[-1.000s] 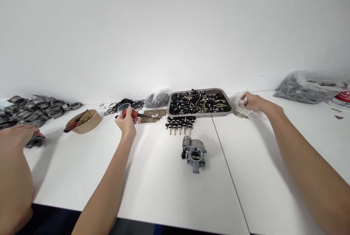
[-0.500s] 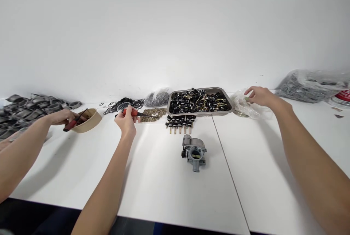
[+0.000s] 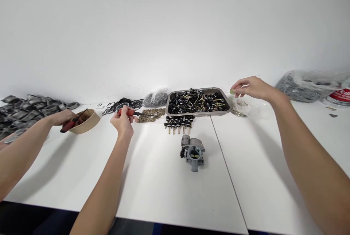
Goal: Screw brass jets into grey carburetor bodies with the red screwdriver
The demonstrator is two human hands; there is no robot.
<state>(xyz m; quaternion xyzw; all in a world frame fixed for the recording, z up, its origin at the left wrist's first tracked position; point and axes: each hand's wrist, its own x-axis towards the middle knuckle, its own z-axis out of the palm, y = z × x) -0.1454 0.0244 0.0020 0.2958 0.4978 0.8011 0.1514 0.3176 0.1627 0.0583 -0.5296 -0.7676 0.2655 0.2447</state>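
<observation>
My left hand (image 3: 123, 121) is closed around the red handle of a screwdriver (image 3: 131, 112), whose dark shaft points right over a spread of small brass screws (image 3: 150, 115). In my right hand (image 3: 250, 87) a small round brass-coloured disc (image 3: 232, 91) is pinched between the fingertips. It is held just above a clear plastic bag (image 3: 243, 106), with more brass-coloured pieces at its lower edge. Between my arms a grey metal carburetor (image 3: 193, 153) rests on the white table, its round bore facing me with a brass-coloured part inside.
A metal tray (image 3: 198, 114) holds many black and brass fittings; more fittings (image 3: 179, 123) stand before it. Black rubber rings (image 3: 109, 108) and a bagged heap (image 3: 155, 99) lie leftward. A co-worker's hand (image 3: 64, 117) holds another screwdriver over a tan bowl (image 3: 87, 123). Grey castings (image 3: 30, 109) sit far left.
My right hand has lifted off the plastic bag and moved slightly left, now showing the disc in its fingertips. My left hand still holds the screwdriver in nearly the same place.
</observation>
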